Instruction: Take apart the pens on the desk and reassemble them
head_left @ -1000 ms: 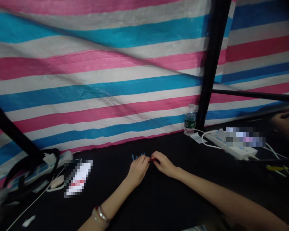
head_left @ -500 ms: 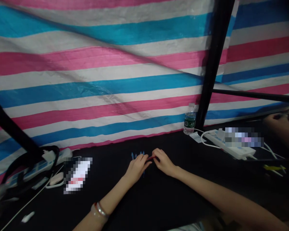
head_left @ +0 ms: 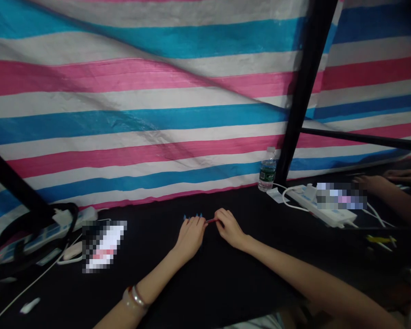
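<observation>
A slim red pen (head_left: 211, 221) lies level between my two hands, just above the black table. My right hand (head_left: 230, 227) is closed around its right end, with the fingers curled in. My left hand (head_left: 191, 235), palm down, has its fingertips closed at the left end, which the fingers hide. Several thin blue pens (head_left: 200, 215) lie under and just beyond my left hand. Only their pointed tips stick out past the fingers; the rest is covered. Two bracelets (head_left: 137, 296) circle my left wrist.
A water bottle (head_left: 267, 170) stands by the black post. Power strips (head_left: 329, 208) with cables lie at right and left, next to blurred-out phones (head_left: 106, 246). Another person's hands (head_left: 373, 187) are at the far right, near a yellow item (head_left: 380, 239). A striped sheet (head_left: 157, 123) hangs behind.
My left hand has shifted slightly left and flattened over the blue pens, covering more of them. The whole view has moved a little. The other person's hands reach further left.
</observation>
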Action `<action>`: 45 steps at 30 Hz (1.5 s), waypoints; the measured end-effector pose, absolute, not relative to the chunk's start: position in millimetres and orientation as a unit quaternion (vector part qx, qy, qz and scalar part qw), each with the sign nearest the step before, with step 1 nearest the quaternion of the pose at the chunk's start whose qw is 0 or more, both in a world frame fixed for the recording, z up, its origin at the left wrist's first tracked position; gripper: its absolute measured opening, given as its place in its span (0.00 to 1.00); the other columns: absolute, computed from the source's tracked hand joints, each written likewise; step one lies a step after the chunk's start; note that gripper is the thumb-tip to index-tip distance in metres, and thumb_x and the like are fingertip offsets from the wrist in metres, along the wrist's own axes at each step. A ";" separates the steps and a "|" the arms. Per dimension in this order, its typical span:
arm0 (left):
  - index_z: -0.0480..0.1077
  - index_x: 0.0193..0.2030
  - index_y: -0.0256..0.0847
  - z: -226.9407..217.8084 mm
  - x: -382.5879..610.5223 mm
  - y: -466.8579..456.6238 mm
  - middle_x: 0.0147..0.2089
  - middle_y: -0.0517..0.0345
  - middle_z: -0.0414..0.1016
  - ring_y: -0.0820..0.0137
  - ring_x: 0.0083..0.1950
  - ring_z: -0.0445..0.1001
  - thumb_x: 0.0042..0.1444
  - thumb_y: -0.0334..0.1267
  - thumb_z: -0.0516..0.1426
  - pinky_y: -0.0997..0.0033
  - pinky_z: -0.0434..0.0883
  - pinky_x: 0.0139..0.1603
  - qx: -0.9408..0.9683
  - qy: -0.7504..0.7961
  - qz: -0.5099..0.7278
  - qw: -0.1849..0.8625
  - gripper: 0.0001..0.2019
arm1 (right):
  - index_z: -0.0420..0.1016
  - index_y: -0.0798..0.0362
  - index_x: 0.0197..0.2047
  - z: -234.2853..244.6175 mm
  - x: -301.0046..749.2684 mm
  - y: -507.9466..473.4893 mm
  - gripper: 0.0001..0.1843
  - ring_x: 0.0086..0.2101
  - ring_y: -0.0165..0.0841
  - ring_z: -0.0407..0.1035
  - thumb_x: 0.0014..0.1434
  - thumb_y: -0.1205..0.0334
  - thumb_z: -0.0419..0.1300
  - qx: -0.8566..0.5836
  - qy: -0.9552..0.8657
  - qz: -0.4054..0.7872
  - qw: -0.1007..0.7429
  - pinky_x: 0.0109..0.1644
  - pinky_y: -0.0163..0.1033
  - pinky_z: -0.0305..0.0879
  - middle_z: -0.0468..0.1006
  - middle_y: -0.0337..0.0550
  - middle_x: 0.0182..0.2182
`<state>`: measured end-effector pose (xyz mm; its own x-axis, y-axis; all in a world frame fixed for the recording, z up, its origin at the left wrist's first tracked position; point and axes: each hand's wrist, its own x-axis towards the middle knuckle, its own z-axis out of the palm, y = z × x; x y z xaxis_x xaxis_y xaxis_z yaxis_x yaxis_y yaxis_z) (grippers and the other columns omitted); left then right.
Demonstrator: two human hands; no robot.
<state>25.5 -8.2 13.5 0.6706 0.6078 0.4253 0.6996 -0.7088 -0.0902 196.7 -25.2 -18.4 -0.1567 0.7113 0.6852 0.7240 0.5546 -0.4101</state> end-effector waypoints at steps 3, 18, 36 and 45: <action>0.64 0.37 0.38 12.8 26.4 -11.4 0.33 0.52 0.70 0.65 0.35 0.68 0.63 0.38 0.40 0.66 0.62 0.37 -0.903 -0.376 -0.179 0.106 0.14 | 0.61 0.52 0.31 -18.7 196.0 -26.4 0.12 0.33 0.34 0.61 0.50 0.79 0.46 -0.470 -0.766 -0.016 0.439 0.38 0.38 0.55 0.67 0.43 0.32; 0.62 0.33 0.42 19.1 12.0 -3.2 0.31 0.59 0.68 0.69 0.34 0.68 0.60 0.43 0.44 0.73 0.61 0.32 -0.868 -0.425 -0.246 -0.075 0.11 | 0.69 0.52 0.35 -18.4 204.1 -19.2 0.18 0.36 0.32 0.65 0.48 0.80 0.47 -0.491 -0.714 0.033 0.498 0.40 0.38 0.53 0.71 0.41 0.34; 0.69 0.37 0.37 7.9 13.2 18.0 0.28 0.59 0.68 0.73 0.27 0.67 0.52 0.50 0.53 0.76 0.61 0.25 -0.668 -0.405 -0.430 -0.453 0.17 | 0.66 0.54 0.44 -27.6 209.7 -3.1 0.17 0.24 0.29 0.67 0.50 0.60 0.53 -0.489 -0.438 0.339 0.674 0.21 0.33 0.60 0.74 0.46 0.35; 0.70 0.36 0.33 5.2 7.2 29.6 0.26 0.56 0.70 0.75 0.23 0.68 0.50 0.50 0.55 0.76 0.62 0.24 -0.538 -0.367 -0.444 -0.615 0.19 | 0.68 0.51 0.45 -17.1 209.0 -11.7 0.21 0.13 0.19 0.44 0.48 0.54 0.59 -0.443 -0.420 0.493 0.620 0.13 0.26 0.39 0.55 0.27 0.17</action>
<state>7.2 29.6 5.2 0.3361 0.9414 0.0266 -0.1526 0.0265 0.9879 209.0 -11.7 -17.1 0.1613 0.9833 0.0848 -0.2396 0.1224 -0.9631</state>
